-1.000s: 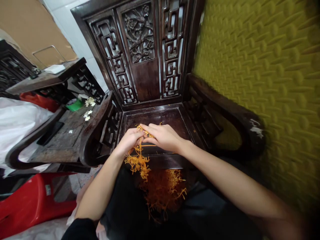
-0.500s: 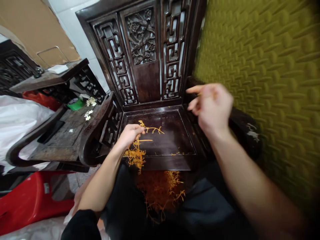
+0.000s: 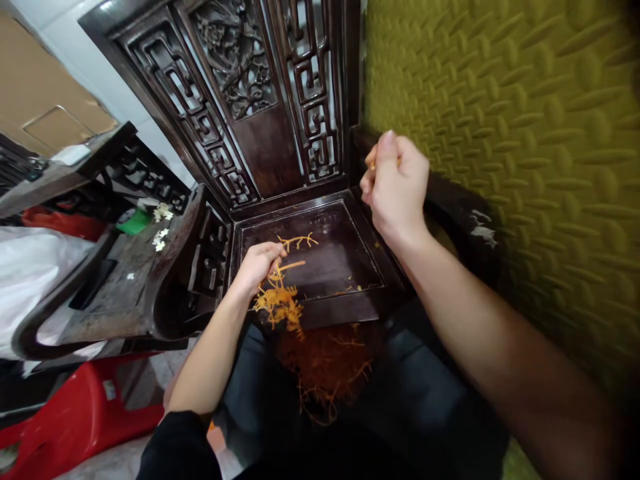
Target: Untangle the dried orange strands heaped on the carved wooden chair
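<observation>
orange strands (image 3: 278, 301) pinched in left hand (image 3: 256, 265), right hand (image 3: 397, 187) raised apart

A dark carved wooden chair (image 3: 280, 127) stands against a white tiled wall (image 3: 45, 17), beside a yellow-green embossed panel (image 3: 505, 120). To the left, a matching side table (image 3: 130, 267), a sheet of cardboard (image 3: 45, 113) and a red plastic stool (image 3: 85, 413) on the pale floor.

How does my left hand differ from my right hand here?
The left hand rests low over the dark carved wooden chair's seat, gripping a bunch of orange stringy strands. The right hand is raised higher by the armrest, pinching only a small orange piece. Both are bare.
</observation>
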`<state>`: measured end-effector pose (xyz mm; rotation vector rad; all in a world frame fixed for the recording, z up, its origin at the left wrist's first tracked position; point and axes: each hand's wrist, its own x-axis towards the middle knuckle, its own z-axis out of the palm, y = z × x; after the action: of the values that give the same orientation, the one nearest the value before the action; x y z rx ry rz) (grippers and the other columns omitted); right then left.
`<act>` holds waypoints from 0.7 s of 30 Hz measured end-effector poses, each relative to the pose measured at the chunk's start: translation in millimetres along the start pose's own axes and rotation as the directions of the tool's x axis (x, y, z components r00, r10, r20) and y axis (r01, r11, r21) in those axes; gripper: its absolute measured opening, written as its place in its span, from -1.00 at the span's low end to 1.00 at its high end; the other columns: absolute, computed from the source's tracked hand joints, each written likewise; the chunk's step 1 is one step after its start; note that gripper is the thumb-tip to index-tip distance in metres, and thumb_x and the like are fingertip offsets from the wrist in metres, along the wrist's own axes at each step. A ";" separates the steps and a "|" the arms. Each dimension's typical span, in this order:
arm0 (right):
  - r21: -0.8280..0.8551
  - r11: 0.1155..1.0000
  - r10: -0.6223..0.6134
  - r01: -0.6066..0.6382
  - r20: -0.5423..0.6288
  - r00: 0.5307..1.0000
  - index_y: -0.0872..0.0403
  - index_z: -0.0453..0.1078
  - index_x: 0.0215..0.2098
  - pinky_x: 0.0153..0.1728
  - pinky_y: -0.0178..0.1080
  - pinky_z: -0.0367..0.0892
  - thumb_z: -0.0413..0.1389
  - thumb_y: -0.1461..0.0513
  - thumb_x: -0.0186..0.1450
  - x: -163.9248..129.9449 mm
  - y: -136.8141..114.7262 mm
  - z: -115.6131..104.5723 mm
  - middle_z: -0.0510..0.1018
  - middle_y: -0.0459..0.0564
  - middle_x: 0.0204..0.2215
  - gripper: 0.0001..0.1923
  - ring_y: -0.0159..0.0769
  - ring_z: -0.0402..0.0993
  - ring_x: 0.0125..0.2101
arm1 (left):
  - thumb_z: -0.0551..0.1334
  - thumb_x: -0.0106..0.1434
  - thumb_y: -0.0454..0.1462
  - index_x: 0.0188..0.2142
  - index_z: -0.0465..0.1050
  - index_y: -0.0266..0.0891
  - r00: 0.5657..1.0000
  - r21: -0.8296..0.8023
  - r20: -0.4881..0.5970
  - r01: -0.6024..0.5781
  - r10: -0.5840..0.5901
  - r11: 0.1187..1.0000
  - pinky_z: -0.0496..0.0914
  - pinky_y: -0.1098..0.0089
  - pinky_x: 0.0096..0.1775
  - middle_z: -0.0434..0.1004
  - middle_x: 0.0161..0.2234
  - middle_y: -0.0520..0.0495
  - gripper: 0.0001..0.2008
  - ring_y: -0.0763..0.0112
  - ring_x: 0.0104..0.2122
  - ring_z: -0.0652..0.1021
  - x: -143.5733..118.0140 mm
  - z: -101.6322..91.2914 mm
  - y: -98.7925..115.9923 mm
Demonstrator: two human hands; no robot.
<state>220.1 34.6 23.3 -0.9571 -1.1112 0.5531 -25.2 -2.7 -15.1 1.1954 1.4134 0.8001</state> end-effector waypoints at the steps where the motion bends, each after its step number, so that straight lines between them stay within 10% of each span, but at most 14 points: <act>1: 0.042 0.996 0.074 -0.077 0.069 0.995 0.11 0.40 -0.31 -0.61 -0.39 0.12 -0.12 -0.04 0.50 -1.2 2.1 -2.8 0.41 -0.10 -0.56 -0.52 -0.50 0.26 -0.64 | 0.33 0.20 -0.14 -0.38 0.47 -0.30 1.000 -0.135 -0.027 -0.002 -0.002 0.991 0.02 0.54 -0.65 0.32 -0.64 0.10 -0.76 0.63 -0.70 0.21 4.0 -2.3 2.3; 6: 0.000 0.984 0.156 -0.178 0.486 0.860 0.07 0.55 -0.17 -0.49 -0.30 0.30 0.08 0.10 0.43 -32.0 17.6 13.8 0.58 -0.04 -0.42 -0.73 -0.37 0.43 -0.51 | 0.42 0.12 -0.33 -0.19 0.44 -0.32 0.995 -0.516 0.092 0.024 0.028 0.857 0.41 0.53 -0.43 0.51 -0.39 -0.01 -0.72 0.57 -0.49 0.48 9.9 -11.9 15.8; 12: -0.273 0.951 0.070 0.146 0.649 0.757 0.04 0.61 -0.27 -0.31 -0.22 0.27 0.19 0.04 0.36 -52.0 14.9 25.5 0.63 -0.01 -0.36 -0.74 -0.27 0.47 -0.39 | 0.35 0.19 -0.43 -0.21 0.41 -0.31 0.997 -0.555 0.080 0.031 0.017 0.831 0.56 0.34 -0.15 0.61 -0.30 -0.11 -0.80 0.42 -0.32 0.63 -5.3 -9.7 17.2; 21: -0.350 0.807 -0.100 0.475 0.713 0.694 0.06 0.54 -0.04 -0.35 -0.23 0.20 0.13 -0.04 0.38 -83.4 -3.0 41.0 0.60 0.13 -0.14 -0.60 -0.18 0.47 -0.25 | 0.34 0.13 -0.43 -0.35 0.39 -0.31 0.991 -0.646 -0.131 -0.090 0.006 0.758 0.41 0.56 -0.42 0.61 -0.36 -0.04 -0.86 0.57 -0.48 0.57 -9.5 11.8 10.9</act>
<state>150.6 -17.6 -10.1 -1.0173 -2.1232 0.3207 -11.9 -10.4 -4.6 0.6396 1.0490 1.2914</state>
